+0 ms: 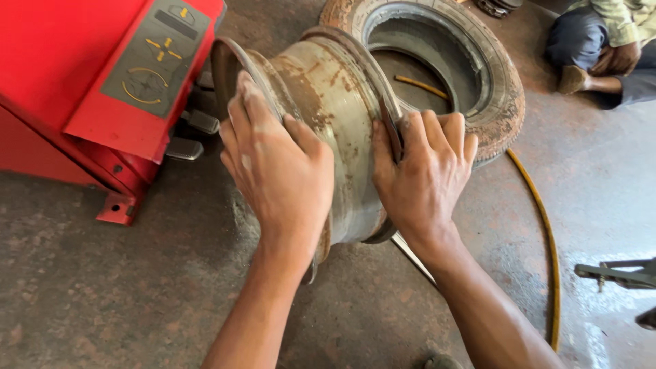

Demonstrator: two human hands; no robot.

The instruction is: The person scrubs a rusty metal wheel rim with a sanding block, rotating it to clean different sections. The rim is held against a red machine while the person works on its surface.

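Resting on floor: big red machine (89, 75), cut off at top & left.
Tire: old tire (492, 89) lies flat behind, partly hidden.
Rim: rusty metal rim (335, 116) stands on edge between both hands; bottom hidden.
L hand (277, 164): grips rim's left edge.
R hand (427, 174): grips right edge.
Hose: yellow hose (547, 232), ends hidden.

Between your two hands stands a bare steel wheel rim (335, 130), grey and dull, streaked with rust and grime, set on edge with its barrel running across from one palm to the other. Your left hand (277, 167) presses flat on its near flange, while your right hand (424, 178) clasps the far flange, fingers hooked over the lip.
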